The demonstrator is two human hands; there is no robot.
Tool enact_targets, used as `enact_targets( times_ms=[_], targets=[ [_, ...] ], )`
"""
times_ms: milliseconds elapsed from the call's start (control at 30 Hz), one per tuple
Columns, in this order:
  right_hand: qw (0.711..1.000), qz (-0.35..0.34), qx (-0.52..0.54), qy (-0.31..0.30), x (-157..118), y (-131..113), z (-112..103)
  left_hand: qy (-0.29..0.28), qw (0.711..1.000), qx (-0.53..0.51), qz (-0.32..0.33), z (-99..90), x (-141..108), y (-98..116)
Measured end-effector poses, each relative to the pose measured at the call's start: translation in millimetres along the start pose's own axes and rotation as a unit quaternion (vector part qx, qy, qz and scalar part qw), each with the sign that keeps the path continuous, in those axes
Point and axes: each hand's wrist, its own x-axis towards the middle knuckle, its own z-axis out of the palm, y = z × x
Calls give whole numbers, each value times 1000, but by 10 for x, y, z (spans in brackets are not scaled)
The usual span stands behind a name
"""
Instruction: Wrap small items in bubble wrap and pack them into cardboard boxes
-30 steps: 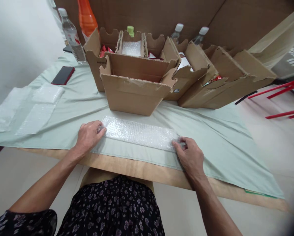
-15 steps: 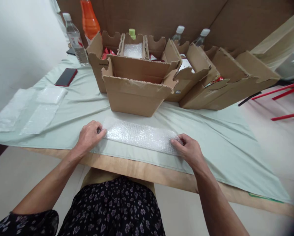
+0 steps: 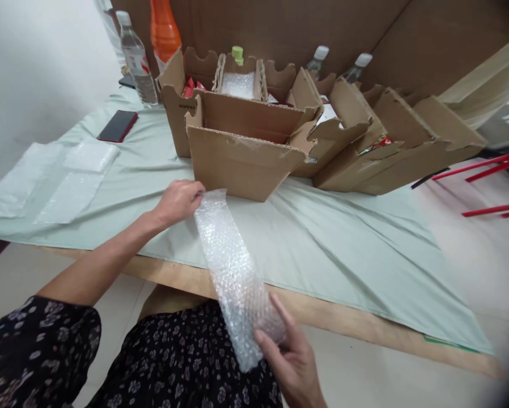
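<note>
A folded strip of clear bubble wrap (image 3: 233, 266) slants from the table toward my lap. Its far end is pinched in my left hand (image 3: 180, 201), just in front of the nearest cardboard box. At the near end, past the table's front edge, my right hand (image 3: 288, 351) grips the strip's right side, with the thumb on top and the other fingers partly hidden behind the plastic. The open cardboard box (image 3: 246, 164) stands upright right behind the strip.
More cardboard boxes (image 3: 348, 130) stand in a row behind, some holding packets. A phone (image 3: 117, 126) and bubble wrap pieces (image 3: 71, 195) lie at left. Bottles (image 3: 138, 68) stand at the back. The wooden table edge (image 3: 335, 314) shows below the pale green cloth (image 3: 365, 249).
The bubble wrap has swung from lying along the table edge to slanting toward my body. My right hand moved down and left with its end; my left hand moved forward and slightly right.
</note>
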Motion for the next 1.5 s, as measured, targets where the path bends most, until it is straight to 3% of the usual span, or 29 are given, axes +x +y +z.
enact_targets(
  times_ms=[133,300,400,467,533,633,733,833,1000,1133,1300,1500],
  targets=[
    [1000,-17,-24,-2,-248,186,254,-10,992,39,118,168,288,267],
    [989,-103,-64,-88,-172,151,351,13,987,73,145,286,351,546],
    [978,-128,-80,-141,-63,85,359,91,985,31,141,291,66,611],
    [978,-119,-76,-156,-30,51,362,107,982,-34,149,274,-256,630],
    [982,-93,-59,-156,-25,20,357,65,973,-122,184,246,-612,644],
    [988,-37,-7,-152,2,-50,327,-45,941,-262,208,195,-1042,654],
    [983,6,119,-138,153,-172,304,-108,923,-331,161,157,-1248,634],
    [955,0,275,-106,454,-325,331,-124,909,-389,81,147,-1308,581],
    [939,22,335,-80,990,-434,426,-70,881,-466,-29,209,-1334,592],
    [946,87,296,-103,1148,-380,465,34,906,-411,-96,325,-1325,723],
    [947,101,296,-68,1132,-346,467,134,960,-231,-79,454,-1313,812],
    [959,68,269,-57,1088,-303,494,140,974,-174,-32,482,-1274,785]
  ],
)
